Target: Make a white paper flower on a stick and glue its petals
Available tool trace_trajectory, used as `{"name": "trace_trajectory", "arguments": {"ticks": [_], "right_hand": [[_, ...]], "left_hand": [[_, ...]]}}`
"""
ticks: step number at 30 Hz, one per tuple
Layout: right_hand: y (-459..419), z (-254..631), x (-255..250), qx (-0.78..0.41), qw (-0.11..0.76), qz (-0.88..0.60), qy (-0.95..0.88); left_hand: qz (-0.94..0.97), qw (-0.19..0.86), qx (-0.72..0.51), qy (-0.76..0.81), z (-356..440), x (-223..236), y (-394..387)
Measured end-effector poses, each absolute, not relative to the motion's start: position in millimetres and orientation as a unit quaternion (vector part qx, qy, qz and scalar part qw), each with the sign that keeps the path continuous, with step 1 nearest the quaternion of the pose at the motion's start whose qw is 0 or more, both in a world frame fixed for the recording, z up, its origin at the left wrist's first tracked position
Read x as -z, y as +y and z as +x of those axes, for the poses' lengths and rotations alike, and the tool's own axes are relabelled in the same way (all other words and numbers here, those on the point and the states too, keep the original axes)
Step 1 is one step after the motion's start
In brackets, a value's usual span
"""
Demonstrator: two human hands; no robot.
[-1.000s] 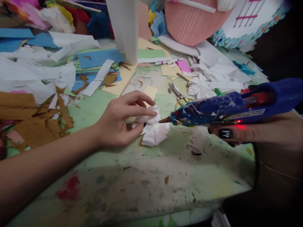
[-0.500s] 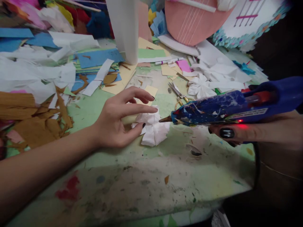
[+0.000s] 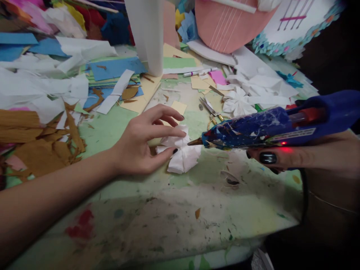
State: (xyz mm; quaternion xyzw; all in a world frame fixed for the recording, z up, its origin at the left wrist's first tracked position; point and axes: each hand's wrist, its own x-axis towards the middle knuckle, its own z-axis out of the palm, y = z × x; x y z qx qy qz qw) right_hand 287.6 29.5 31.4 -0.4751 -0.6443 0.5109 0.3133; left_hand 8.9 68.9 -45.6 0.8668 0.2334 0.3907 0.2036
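A white paper flower [image 3: 184, 159] lies on the table with its petals spread. Over its left side is my left hand [image 3: 152, 140], fingers apart, the thumb and forefinger tips at the petals; whether they press on the paper I cannot tell. My right hand [image 3: 303, 155] is wrapped round a blue hot glue gun [image 3: 247, 129], smeared with dried glue and showing a small red light. The gun's metal nozzle points left, right at or just above the flower's middle. Part of the flower is hidden beneath my left fingers.
Scissors [image 3: 210, 110] with gold handles lie beyond the glue gun, beside another white paper flower [image 3: 238, 102]. Brown crepe scraps [image 3: 42, 153] and white paper strips [image 3: 42, 86] cover the left side. Behind stand a white upright piece [image 3: 146, 37] and a pink guitar-shaped piece [image 3: 225, 26].
My left thumb and forefinger have come slightly closer together over the flower. The glue gun stays almost where it was, its nozzle still at the flower's middle.
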Motion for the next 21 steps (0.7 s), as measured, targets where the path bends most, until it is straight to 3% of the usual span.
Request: {"name": "trace_trajectory", "arguments": {"ticks": [4,21], "right_hand": [[28.9,289.7,-30.3,-0.555,0.303,-0.470,-0.616],[29.1,291.3,-28.7,-0.551,0.308,-0.465,-0.621]], "left_hand": [[0.867,0.205,-0.394,0.224,10.5,44.3,68.3],[0.863,0.216,-0.387,0.241,7.7,45.3,66.2]]}}
